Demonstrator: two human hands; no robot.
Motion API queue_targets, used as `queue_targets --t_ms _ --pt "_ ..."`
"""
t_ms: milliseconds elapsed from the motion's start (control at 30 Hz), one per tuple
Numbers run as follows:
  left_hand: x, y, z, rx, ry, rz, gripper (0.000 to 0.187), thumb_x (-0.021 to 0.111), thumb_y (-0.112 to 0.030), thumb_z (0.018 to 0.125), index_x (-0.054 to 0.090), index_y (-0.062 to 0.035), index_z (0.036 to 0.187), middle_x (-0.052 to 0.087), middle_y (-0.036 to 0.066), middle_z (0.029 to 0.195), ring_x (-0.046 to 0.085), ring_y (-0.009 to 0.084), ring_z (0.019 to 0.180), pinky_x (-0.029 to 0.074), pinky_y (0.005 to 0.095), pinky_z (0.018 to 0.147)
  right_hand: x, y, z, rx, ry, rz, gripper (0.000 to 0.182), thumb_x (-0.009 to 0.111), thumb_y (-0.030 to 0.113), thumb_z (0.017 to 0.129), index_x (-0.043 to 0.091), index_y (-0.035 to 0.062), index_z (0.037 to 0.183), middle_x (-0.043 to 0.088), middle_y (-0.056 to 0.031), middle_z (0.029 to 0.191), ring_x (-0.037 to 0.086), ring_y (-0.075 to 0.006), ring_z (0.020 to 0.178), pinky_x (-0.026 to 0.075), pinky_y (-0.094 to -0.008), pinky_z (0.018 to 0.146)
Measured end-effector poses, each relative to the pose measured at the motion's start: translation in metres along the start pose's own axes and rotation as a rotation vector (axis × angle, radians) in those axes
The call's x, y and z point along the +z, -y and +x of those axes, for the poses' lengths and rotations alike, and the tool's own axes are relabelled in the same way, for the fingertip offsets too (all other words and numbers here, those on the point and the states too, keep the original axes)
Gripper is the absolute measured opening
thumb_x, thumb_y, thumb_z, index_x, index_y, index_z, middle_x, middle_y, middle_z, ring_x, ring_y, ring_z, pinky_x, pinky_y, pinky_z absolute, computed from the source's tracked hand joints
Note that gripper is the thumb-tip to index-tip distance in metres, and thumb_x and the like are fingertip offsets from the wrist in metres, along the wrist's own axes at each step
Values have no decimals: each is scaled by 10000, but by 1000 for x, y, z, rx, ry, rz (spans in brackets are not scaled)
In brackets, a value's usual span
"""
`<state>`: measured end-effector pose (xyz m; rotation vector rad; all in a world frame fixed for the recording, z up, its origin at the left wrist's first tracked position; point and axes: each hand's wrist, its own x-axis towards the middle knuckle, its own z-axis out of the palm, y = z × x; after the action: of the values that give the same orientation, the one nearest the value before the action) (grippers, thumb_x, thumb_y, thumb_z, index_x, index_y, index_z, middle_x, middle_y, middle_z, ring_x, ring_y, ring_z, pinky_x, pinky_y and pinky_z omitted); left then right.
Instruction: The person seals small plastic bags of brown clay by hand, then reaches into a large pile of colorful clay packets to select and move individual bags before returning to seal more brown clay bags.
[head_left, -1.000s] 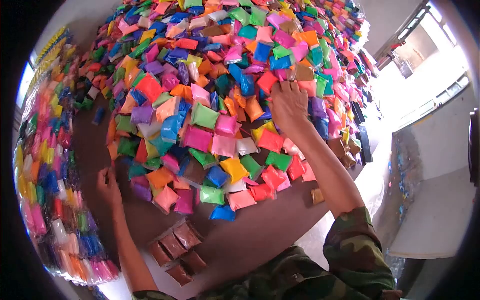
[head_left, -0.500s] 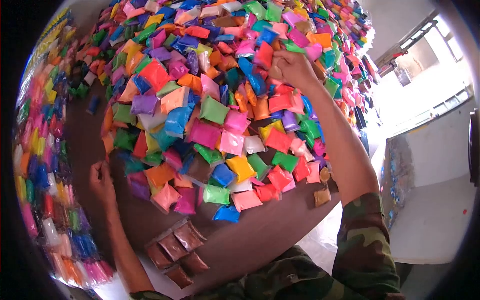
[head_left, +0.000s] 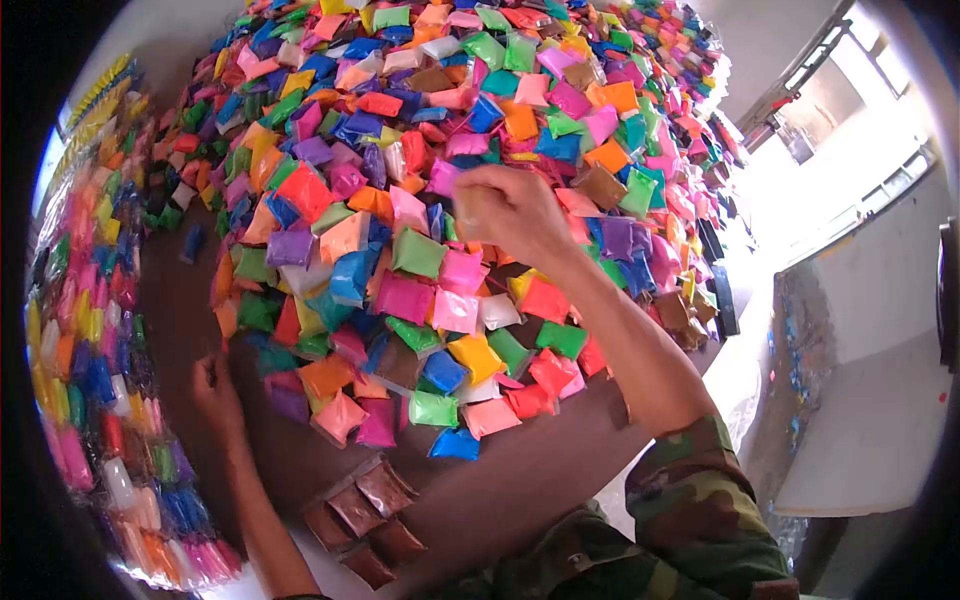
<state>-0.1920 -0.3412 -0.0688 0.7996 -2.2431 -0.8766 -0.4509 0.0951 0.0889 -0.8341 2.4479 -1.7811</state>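
Note:
A big heap of small clear packets filled with coloured material covers the table. My right hand (head_left: 508,212) is over the middle of the heap, slightly blurred, its fingers curled together above pink and green packets (head_left: 418,253). Whatever may be in its fingers is hidden. Beside the heap's left edge, my left hand (head_left: 218,396) hovers low over the brown table (head_left: 510,470) with its fingers curled in. What it holds, if anything, cannot be made out. Several brown packets (head_left: 356,511) lie grouped in rows near the front edge, below and right of my left hand.
Along the left side stands a long pile of bagged, colourful packets (head_left: 110,380). A few brown packets (head_left: 680,315) sit at the heap's right edge. A single dark blue packet (head_left: 193,243) lies apart at left. Bright windows (head_left: 870,120) are at the right.
My right hand has moved left and toward me from the heap's right side. Packets on the right have shifted, with brown ones now showing there. The left hand has barely moved; the view has shifted slightly.

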Motion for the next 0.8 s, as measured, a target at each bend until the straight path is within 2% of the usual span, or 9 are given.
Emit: queue_targets --t_ms 133,167,200,300,500,567,700,733,800 --pt "5 8 -4 84 -51 -28 253 645 -250 1061 705 -8 1100 714 41 1003 639 137 889 509 307 830 -73 -9 -32 164 -187 -66 219 625 175 981 743 1 1040 700 -35 772 679 -125 719 537 -315 637" --pt "7 13 -3 121 -76 -25 253 643 -255 1063 704 -12 1098 705 28 991 628 124 854 508 295 796 -99 -24 -35 86 -248 -228 222 633 190 973 751 20 1052 724 -53 799 699 -136 738 548 -319 657" --pt "6 7 -5 67 -61 -57 251 644 -258 1063 702 -17 1101 691 14 972 604 107 818 491 282 752 -119 -38 -37 5 -309 -390 227 641 204 965 759 38 1064 749 -72 827 718 -148 756 560 -323 678" --pt "4 -9 -8 -27 -29 -125 248 645 -267 1064 694 -28 1111 649 -20 923 534 64 728 435 248 637 -146 -31 -44 146 -398 -606 266 684 267 935 769 56 1071 776 -125 877 762 -225 791 583 -382 722" --pt "5 -6 -7 -21 -14 -187 244 647 -266 1066 683 -31 1119 624 -32 896 502 53 699 401 240 597 -144 -26 -29 173 -298 -1031 413 781 424 833 789 95 1083 774 -209 953 757 -384 869 576 -499 769" --pt "3 -5 -8 -79 10 -196 240 644 -260 1067 684 -30 1119 625 -32 897 507 52 705 403 241 599 -146 -36 -25 120 -288 -1037 389 800 412 814 796 107 1055 771 -211 940 758 -378 864 576 -494 758" --pt "10 7 -7 30 -65 -157 219 640 -238 1068 682 -28 1115 628 -34 905 513 48 718 410 239 603 -157 -45 -22 140 -335 -910 351 823 407 793 805 129 1006 763 -216 903 762 -355 851 576 -484 745" --pt "9 13 -4 35 -48 -162 215 639 -233 1069 681 -28 1116 629 -35 908 515 47 722 412 239 605 -161 -41 -26 171 -351 -852 328 830 373 810 801 97 986 781 -162 871 767 -264 802 576 -422 711" --pt "9 22 0 37 -31 -158 208 636 -225 1069 682 -28 1118 632 -35 911 516 46 724 412 238 606 -184 -45 -37 143 -319 -597 304 828 318 829 788 69 999 783 -109 862 748 -200 777 570 -368 694"
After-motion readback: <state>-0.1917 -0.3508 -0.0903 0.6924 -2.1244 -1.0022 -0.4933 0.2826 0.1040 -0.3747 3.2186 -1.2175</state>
